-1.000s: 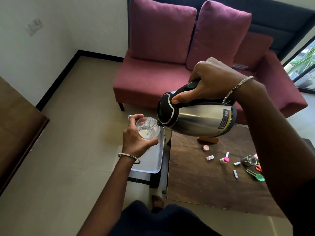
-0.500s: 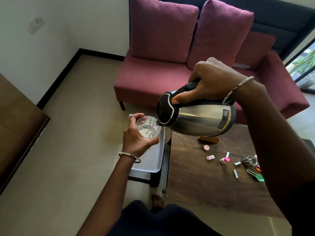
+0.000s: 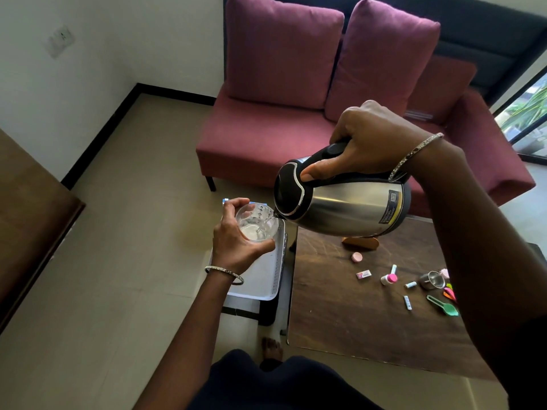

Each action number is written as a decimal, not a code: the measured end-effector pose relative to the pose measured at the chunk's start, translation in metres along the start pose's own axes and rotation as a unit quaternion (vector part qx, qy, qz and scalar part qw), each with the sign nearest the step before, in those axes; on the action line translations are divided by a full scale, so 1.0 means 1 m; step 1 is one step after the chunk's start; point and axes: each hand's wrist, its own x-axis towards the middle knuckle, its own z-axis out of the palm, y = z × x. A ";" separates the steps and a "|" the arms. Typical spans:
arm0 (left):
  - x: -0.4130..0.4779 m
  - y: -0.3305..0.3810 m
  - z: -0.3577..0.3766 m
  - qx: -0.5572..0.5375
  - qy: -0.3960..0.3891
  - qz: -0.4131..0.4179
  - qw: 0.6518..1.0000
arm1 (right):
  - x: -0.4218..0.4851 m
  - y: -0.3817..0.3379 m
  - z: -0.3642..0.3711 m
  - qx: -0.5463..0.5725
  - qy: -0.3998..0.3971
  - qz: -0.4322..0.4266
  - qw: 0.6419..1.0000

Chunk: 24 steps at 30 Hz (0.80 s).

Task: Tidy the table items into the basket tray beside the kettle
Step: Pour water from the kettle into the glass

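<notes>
My right hand (image 3: 370, 143) grips the black handle of a steel kettle (image 3: 343, 208), tipped with its spout over a clear glass (image 3: 257, 222). My left hand (image 3: 236, 241) holds that glass above the white basket tray (image 3: 268, 279), and water lies in the glass. On the brown table (image 3: 340, 315) lie small items: a pink cap (image 3: 357, 257), a small packet (image 3: 363, 274), a white bottle with pink cap (image 3: 388, 279), a steel cup (image 3: 431, 280) and a green scoop (image 3: 444, 305).
A maroon sofa (image 3: 266, 137) with two cushions stands behind the table. The tray sits on a low black stand left of the table. A wooden piece (image 3: 359, 242) lies under the kettle. Brown furniture (image 3: 26, 220) is at far left. My foot (image 3: 272, 347) is on the tiled floor.
Both hands hold almost still; the kettle stays tipped and the glass stays at its spout. The view has shifted only slightly.
</notes>
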 end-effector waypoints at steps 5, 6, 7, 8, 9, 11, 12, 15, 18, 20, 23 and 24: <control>0.000 0.000 0.000 0.000 -0.001 -0.001 1.000 | 0.000 0.001 -0.001 0.000 0.004 -0.002 1.000; 0.000 0.000 0.000 -0.001 -0.001 -0.001 1.000 | 0.000 0.002 -0.002 0.002 0.004 -0.001 1.000; 0.001 0.000 0.001 -0.001 -0.001 -0.001 1.000 | 0.000 0.002 -0.002 0.004 0.005 0.000 1.000; 0.001 0.000 0.001 -0.002 -0.001 0.000 1.000 | 0.000 0.002 -0.002 0.005 0.006 0.001 1.000; 0.001 0.000 0.001 -0.003 -0.001 0.000 1.000 | 0.000 0.002 -0.002 0.004 0.007 0.001 1.000; 0.002 0.000 0.001 -0.003 -0.003 0.001 1.000 | 0.000 0.001 -0.001 0.002 0.003 0.000 1.000; 0.002 0.001 0.002 -0.002 -0.004 0.001 1.000 | 0.000 0.001 -0.001 0.001 0.001 0.001 1.000; 0.002 0.000 0.002 0.000 -0.008 0.002 1.000 | -0.002 0.002 -0.003 0.001 0.003 0.006 1.000; 0.002 0.000 0.003 -0.001 -0.008 0.002 1.000 | -0.003 0.002 -0.005 0.003 0.003 0.007 1.000; 0.002 0.001 0.004 -0.002 -0.009 0.004 1.000 | -0.004 0.003 -0.006 0.006 0.002 0.007 1.000; 0.002 0.001 0.005 -0.004 -0.011 0.007 1.000 | -0.005 0.003 -0.007 0.007 0.000 0.009 1.000; 0.002 0.001 0.005 -0.004 -0.012 0.007 1.000 | -0.005 0.004 -0.008 0.007 -0.001 0.010 1.000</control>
